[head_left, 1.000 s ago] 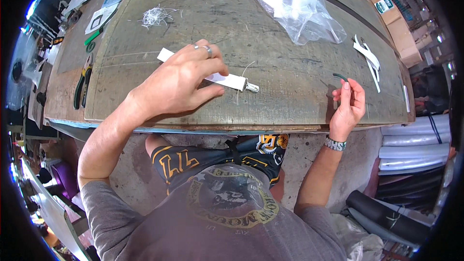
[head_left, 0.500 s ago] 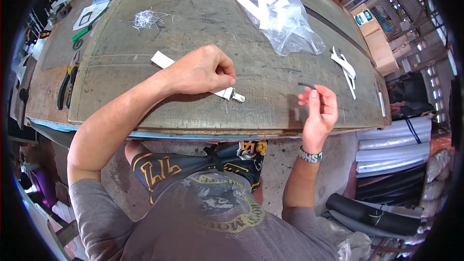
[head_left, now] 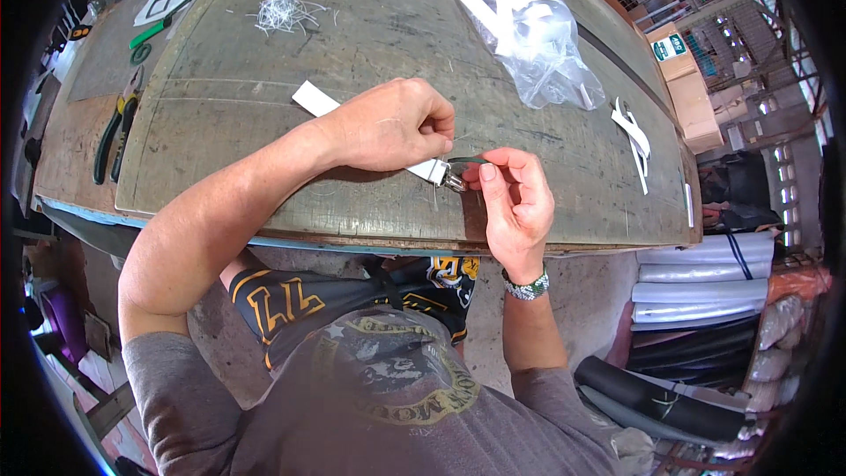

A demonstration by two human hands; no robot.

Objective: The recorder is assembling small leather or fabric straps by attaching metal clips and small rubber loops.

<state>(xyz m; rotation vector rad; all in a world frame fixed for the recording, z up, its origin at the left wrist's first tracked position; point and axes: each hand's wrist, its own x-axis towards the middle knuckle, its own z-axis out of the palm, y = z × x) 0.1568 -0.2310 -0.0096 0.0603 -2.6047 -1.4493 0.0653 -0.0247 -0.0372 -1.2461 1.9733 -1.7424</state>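
Observation:
A white strap with a metal clip at its right end lies slantwise on the worktable near its front edge. My left hand rests over the strap's middle and hides it. Its fingers are closed in a pinch; what they grip, if anything, is hidden. Right beside the clip, my right hand pinches a thin dark green tool between thumb and fingers. The tool's tip points left, close to the clip end of the strap; whether they touch I cannot tell.
A heap of white thread ends sits farther back on the worktable. Pliers and a green-handled tool lie at left. A clear plastic bag of white straps and some loose white strips are at right.
My right hand has moved left with the dark green tool, from out over the table to beside the clip. My left hand stays closed over the strap.

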